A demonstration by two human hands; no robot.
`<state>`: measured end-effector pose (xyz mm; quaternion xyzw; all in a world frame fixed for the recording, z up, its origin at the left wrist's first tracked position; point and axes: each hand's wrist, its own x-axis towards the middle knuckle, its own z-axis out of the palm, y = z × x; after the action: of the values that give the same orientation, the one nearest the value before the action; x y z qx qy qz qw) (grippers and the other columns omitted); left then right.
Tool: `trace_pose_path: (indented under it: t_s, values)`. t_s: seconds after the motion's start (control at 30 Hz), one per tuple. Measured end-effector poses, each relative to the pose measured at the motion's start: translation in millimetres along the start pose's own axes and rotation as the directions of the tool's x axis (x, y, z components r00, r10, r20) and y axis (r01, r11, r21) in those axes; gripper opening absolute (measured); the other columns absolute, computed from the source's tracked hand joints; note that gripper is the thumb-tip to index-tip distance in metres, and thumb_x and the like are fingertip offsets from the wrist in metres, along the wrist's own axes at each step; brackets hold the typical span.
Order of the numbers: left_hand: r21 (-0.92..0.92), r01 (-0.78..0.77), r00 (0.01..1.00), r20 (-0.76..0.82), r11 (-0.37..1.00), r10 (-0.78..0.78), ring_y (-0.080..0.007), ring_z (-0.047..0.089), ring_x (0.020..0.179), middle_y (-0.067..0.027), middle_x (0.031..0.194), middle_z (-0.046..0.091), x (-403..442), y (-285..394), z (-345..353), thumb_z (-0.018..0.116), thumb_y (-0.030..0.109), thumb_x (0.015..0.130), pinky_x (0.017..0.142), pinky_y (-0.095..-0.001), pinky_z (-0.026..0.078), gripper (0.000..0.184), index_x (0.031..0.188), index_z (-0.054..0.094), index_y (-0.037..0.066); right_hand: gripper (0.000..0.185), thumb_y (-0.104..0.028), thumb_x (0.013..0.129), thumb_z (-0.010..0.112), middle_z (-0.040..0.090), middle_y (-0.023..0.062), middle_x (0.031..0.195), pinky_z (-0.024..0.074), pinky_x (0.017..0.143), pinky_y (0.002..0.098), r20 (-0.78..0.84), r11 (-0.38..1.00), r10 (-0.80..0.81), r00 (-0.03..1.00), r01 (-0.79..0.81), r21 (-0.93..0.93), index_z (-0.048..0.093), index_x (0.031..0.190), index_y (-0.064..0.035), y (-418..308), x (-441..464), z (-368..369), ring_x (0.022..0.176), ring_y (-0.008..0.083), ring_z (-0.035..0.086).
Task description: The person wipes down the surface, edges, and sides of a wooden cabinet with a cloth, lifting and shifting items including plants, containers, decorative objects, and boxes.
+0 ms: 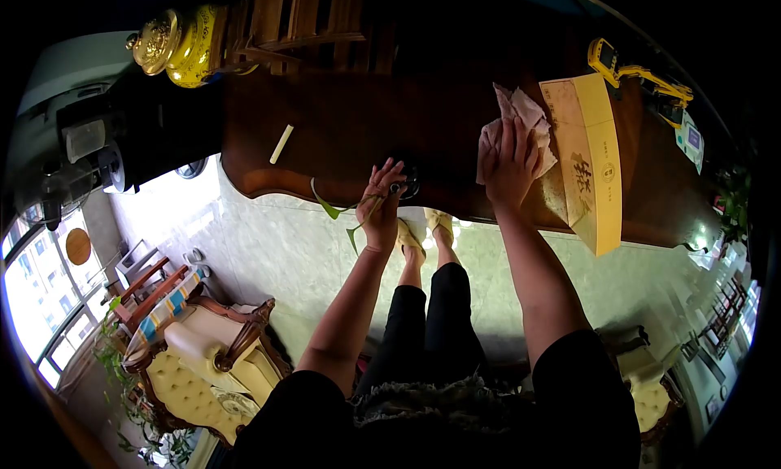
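Cloth [527,111], pinkish and crumpled, sits under the loosely spread, unclenched right hand [512,156] near the dark wooden table [350,119]'s front edge; left hand [381,200]'s touching a green leafy stem [329,211], can't tell if gripped tbh.

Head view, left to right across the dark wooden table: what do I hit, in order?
White stick → left hand → right hand on a crumpled cloth → long tan box → pale device with a small screen.
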<state>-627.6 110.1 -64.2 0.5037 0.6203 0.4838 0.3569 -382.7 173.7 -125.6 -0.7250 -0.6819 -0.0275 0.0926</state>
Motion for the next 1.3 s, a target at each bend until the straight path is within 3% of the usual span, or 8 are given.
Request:
trace_pose_path:
  t_s: [0.5,0.77,0.97,1.03,1.1,1.17,1.3]
  values:
    - [-0.010,-0.020,0.999,0.030,1.000,0.020,-0.0309,0.059,0.136,-0.0101,0.128,0.073,4,-16,2,0.066,-0.006,0.091,0.124,-0.0516,0.032,0.018,0.106,0.074,0.000,0.068,-0.033,0.095,0.055,0.031,-0.0074,0.169,0.0215,0.123,0.0543,0.033,0.999,0.030,0.999,-0.031,0.025,0.038,0.160,-0.0301,0,0,4,0.148,0.0349,0.033]
    - [0.036,-0.062,0.996,0.068,0.997,0.059,-0.0306,0.057,0.138,-0.0106,0.127,0.073,6,-16,-1,0.065,-0.010,0.089,0.124,-0.0501,0.031,0.022,0.107,0.073,0.001,0.069,-0.034,0.093,0.057,0.032,-0.0072,0.168,0.0236,0.122,0.0546,0.037,1.000,0.027,0.999,-0.027,-0.012,0.039,0.160,-0.0298,1,0,6,0.147,0.0350,0.035]
    - [0.179,-0.108,0.989,0.115,0.978,0.089,-0.0328,0.049,0.145,-0.0099,0.142,0.065,2,-6,-14,0.074,-0.005,0.084,0.122,-0.0472,0.035,0.050,0.132,0.066,0.004,0.070,-0.034,0.093,0.057,0.032,-0.0045,0.168,0.0248,0.121,0.0557,0.042,1.000,0.017,0.999,-0.017,0.002,0.038,0.160,-0.0290,0,1,3,0.148,0.0366,0.035]
    - [0.187,-0.004,0.992,0.123,0.982,-0.020,-0.0340,0.046,0.147,-0.0111,0.149,0.060,-9,-5,-31,0.075,-0.005,0.082,0.122,-0.0434,0.035,0.063,0.142,0.059,0.005,0.069,-0.033,0.094,0.056,0.032,-0.0033,0.169,0.0247,0.121,0.0557,0.051,1.000,0.015,0.999,-0.015,0.001,0.037,0.161,-0.0287,-1,2,-1,0.148,0.0370,0.035]
    - [0.228,-0.009,0.990,0.136,0.974,-0.023,-0.0324,0.040,0.151,-0.0114,0.157,0.052,-22,-8,-56,0.071,-0.009,0.083,0.122,-0.0417,0.035,0.072,0.150,0.051,0.007,0.068,-0.031,0.096,0.054,0.031,-0.0032,0.169,0.0235,0.122,0.0535,0.062,1.000,0.010,0.998,-0.009,-0.016,0.036,0.161,-0.0267,-1,0,-2,0.148,0.0359,0.033]
    - [0.270,0.086,0.990,0.082,0.959,-0.112,-0.0314,0.039,0.152,-0.0118,0.158,0.050,-41,-8,-82,0.071,-0.009,0.083,0.123,-0.0419,0.034,0.075,0.152,0.048,0.008,0.068,-0.030,0.096,0.054,0.030,-0.0015,0.169,0.0236,0.121,0.0545,0.061,1.000,0.006,0.998,-0.006,-0.012,0.034,0.162,-0.0252,-4,2,-4,0.148,0.0373,0.033]
    - [0.374,0.110,0.992,0.012,0.921,-0.124,-0.0336,0.045,0.148,-0.0143,0.154,0.053,-57,6,-130,0.066,-0.008,0.085,0.121,-0.0427,0.037,0.071,0.152,0.047,0.007,0.068,-0.032,0.097,0.052,0.029,0.0000,0.169,0.0246,0.121,0.0574,0.083,1.000,-0.005,0.997,0.008,-0.031,0.034,0.162,-0.0249,-3,2,-4,0.149,0.0390,0.032]
